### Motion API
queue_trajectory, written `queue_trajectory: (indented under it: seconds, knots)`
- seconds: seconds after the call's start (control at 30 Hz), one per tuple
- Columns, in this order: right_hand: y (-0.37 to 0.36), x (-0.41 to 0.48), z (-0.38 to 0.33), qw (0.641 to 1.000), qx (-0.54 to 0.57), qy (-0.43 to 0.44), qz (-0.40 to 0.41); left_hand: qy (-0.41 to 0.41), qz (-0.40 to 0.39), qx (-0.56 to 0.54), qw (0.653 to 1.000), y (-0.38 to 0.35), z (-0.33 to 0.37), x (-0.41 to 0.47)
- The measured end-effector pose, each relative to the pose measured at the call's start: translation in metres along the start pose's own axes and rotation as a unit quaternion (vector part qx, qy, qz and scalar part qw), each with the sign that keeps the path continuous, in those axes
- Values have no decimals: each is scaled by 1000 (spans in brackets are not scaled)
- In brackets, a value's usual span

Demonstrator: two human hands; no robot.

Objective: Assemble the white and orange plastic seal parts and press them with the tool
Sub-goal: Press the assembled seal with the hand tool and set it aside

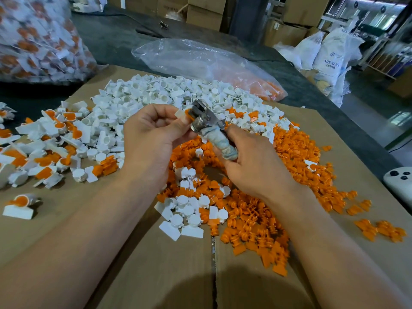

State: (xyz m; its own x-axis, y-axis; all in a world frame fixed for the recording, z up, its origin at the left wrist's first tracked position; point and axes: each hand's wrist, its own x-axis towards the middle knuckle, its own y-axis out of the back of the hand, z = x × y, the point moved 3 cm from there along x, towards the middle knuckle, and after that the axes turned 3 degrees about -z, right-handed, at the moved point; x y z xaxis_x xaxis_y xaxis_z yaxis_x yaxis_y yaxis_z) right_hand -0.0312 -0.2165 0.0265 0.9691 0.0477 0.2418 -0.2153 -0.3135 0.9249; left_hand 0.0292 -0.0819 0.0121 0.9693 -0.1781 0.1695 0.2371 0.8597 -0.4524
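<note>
Forearms (89, 230) cropped; right hand (252, 166) half-hides tool (206, 118); seal (186, 114) tiny.

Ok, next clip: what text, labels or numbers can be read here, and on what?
"ABS RESIN": on the white sack at the far right; the line under it is too blurred to read.
Print on the cardboard boxes at the back: too blurred to read.
The tool and the seal parts: no text visible.
</note>
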Motion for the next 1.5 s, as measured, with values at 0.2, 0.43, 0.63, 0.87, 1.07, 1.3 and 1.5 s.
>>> queue_trajectory:
  seconds: [0.2,0.43,0.63,0.87,1.07,1.3,1.5]
  knots:
    - [-2,1,1,1000,1,-7,-2,6,9,0,1000,1,1,0]
    - [-3,1,-1,1000,-20,-4,-2,2,12,-5,1000,1,1,-1]
    - [-3,0,-2,1000,-7,-1,6,2,11,-7,1000,2,4,-1]
    - [1,0,12,998,16,-53,39,32,9,-10,999,2,2,1]
    - [5,3,41,986,-19,-153,55,38,6,39,998,1,0,0]
    - [0,5,52,981,-56,-182,33,17,-31,85,996,-1,2,-4]
    - [-3,6,55,978,-68,-195,11,30,-25,87,995,-1,2,-4]
